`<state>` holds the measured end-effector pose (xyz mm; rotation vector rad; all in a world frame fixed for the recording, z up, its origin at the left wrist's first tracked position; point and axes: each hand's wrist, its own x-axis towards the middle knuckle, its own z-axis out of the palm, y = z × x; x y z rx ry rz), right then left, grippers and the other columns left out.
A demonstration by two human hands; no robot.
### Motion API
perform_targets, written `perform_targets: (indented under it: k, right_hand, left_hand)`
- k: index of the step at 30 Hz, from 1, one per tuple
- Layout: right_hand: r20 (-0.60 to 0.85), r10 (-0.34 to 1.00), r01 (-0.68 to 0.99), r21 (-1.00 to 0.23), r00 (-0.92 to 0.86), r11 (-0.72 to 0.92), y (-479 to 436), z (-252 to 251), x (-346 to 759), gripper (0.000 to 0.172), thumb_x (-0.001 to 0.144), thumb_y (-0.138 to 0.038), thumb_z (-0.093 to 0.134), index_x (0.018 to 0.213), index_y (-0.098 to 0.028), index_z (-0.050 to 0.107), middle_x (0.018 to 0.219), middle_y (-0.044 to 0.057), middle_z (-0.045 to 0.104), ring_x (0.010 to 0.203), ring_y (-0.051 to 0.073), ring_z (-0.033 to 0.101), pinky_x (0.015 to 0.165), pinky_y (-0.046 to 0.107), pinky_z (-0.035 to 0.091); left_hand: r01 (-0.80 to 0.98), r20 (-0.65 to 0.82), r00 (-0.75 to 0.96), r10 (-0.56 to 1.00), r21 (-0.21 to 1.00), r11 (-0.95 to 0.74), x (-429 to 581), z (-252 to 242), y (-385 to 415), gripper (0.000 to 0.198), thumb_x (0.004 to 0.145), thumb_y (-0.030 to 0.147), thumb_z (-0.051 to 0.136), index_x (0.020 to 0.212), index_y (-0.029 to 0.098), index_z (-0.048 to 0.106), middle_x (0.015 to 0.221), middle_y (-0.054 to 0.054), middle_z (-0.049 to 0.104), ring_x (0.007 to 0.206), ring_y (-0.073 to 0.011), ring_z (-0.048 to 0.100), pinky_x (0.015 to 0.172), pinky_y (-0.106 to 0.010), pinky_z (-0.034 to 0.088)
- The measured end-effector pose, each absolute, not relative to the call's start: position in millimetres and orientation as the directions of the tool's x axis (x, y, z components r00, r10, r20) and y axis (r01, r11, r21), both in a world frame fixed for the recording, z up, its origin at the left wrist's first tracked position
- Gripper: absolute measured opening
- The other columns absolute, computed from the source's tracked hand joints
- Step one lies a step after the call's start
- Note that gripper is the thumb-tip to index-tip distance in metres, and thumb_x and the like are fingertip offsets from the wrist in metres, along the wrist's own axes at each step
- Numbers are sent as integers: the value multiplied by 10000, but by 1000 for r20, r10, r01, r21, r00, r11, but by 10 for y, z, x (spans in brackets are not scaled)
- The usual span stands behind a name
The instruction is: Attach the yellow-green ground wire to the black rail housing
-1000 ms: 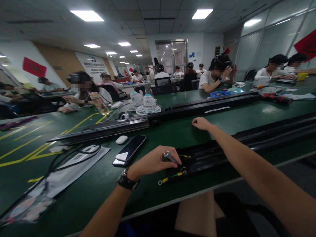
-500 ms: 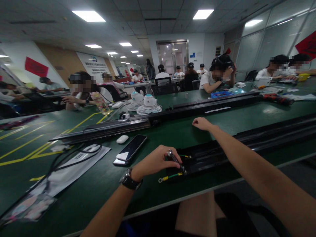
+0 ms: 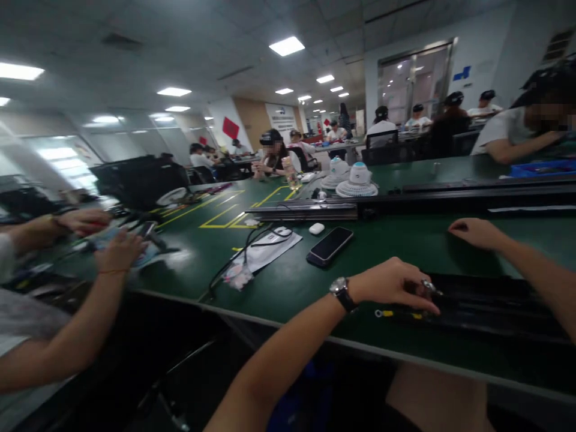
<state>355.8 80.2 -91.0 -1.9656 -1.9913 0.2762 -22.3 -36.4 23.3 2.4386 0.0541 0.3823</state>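
My left hand point(image 3: 402, 285), with a watch point(image 3: 342, 294) on its wrist, is closed around a shiny metal socket wrench point(image 3: 429, 287). The fingers hide most of the tool. It stands over the near end of a long black rail point(image 3: 490, 306) lying on the green table. A ring-ended wire lug point(image 3: 387, 314) with yellow sleeves sticks out just below that hand. Beyond the rail, my right hand point(image 3: 479, 233) hovers above the tabletop, fingers curled together, with nothing visible in them.
Left of my hands lie a phone point(image 3: 330, 246), a white earbud case point(image 3: 316, 228) and a white bag point(image 3: 270, 249) with black cable. Farther back are another long rail point(image 3: 306, 211) and white fans point(image 3: 357, 180). A co-worker's hands point(image 3: 119, 249) work at the left.
The view has swung left, bringing a co-worker at the left into sight. My left hand still grips the wrench at the rail end, and its wrist has turned somewhat. My right hand stays curled.
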Motion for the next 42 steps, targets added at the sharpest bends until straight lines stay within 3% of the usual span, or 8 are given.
perform_targets:
  k: [4, 7, 12, 18, 25, 31, 38, 42]
  right_hand:
    - [101, 995, 926, -376, -1, 39, 934, -1123, 3708, 203, 992, -388, 604, 1013, -217, 713, 1059, 81, 733, 927, 199, 694, 898, 393, 532]
    - [138, 990, 915, -401, 10, 47, 999, -1229, 3771, 145, 861, -414, 627, 839, -318, 734, 1032, 170, 755, 882, 262, 729, 814, 418, 523]
    - [172, 985, 894, -436, -33, 106, 1103, -1354, 3813, 197, 756, -503, 594, 816, -370, 726, 1043, 187, 752, 912, 283, 736, 808, 428, 516]
    - [137, 990, 905, -414, -40, 94, 1158, -1387, 3783, 260, 961, -497, 587, 980, -279, 727, 1076, 114, 739, 920, 210, 707, 887, 380, 525]
    - [131, 985, 899, -410, -110, 155, 1101, -1295, 3717, 263, 1003, -400, 618, 1105, -166, 682, 1077, 59, 699, 962, 220, 675, 900, 419, 539]
    - [151, 981, 889, -423, -119, 173, 1060, -1183, 3649, 276, 997, -418, 608, 1078, -171, 700, 1043, 72, 718, 924, 216, 681, 888, 410, 531]
    - [128, 984, 892, -419, -125, 168, 1039, -1108, 3604, 255, 1016, -393, 602, 1097, -166, 685, 1053, 58, 709, 935, 207, 681, 892, 413, 544]
    - [123, 985, 897, -411, -123, 163, 1008, -1079, 3583, 225, 1017, -362, 609, 1091, -165, 686, 1061, 58, 708, 949, 208, 682, 906, 418, 545]
  left_hand:
    - [-56, 290, 951, 112, 514, -856, -137, 97, -413, 359, 866, 511, 717, 788, 171, 634, 778, -20, 653, 730, -114, 603, 688, -233, 431]
    - [-73, 304, 950, 71, 438, -896, -64, -16, -423, 349, 876, 521, 703, 807, 186, 635, 797, -34, 659, 759, -135, 606, 711, -251, 442]
    - [1, 261, 957, 123, 420, -908, -1, -137, -364, 350, 861, 544, 709, 840, 200, 650, 801, -50, 671, 754, -160, 623, 692, -277, 453]
    - [113, 150, 958, 246, 590, -800, -45, -30, -396, 349, 889, 481, 704, 1127, 238, 622, 759, 25, 669, 687, -124, 641, 678, -243, 448]
    - [171, 7, 957, 291, 796, -581, -117, 133, -404, 401, 804, 539, 768, 948, 193, 625, 658, 53, 651, 712, -115, 671, 679, -209, 439]
    - [178, -37, 945, 326, 892, -415, -169, 172, -384, 508, 699, 571, 823, 920, 179, 588, 656, 48, 656, 646, -114, 648, 610, -213, 421]
    - [146, 0, 924, 382, 924, -353, -229, 236, -429, 472, 714, 521, 831, 733, 164, 524, 556, 71, 578, 517, -73, 541, 520, -193, 355]
    - [137, 30, 886, 463, 936, -324, -214, 238, -452, 476, 742, 553, 799, 751, 164, 525, 532, 79, 550, 459, -58, 482, 483, -184, 314]
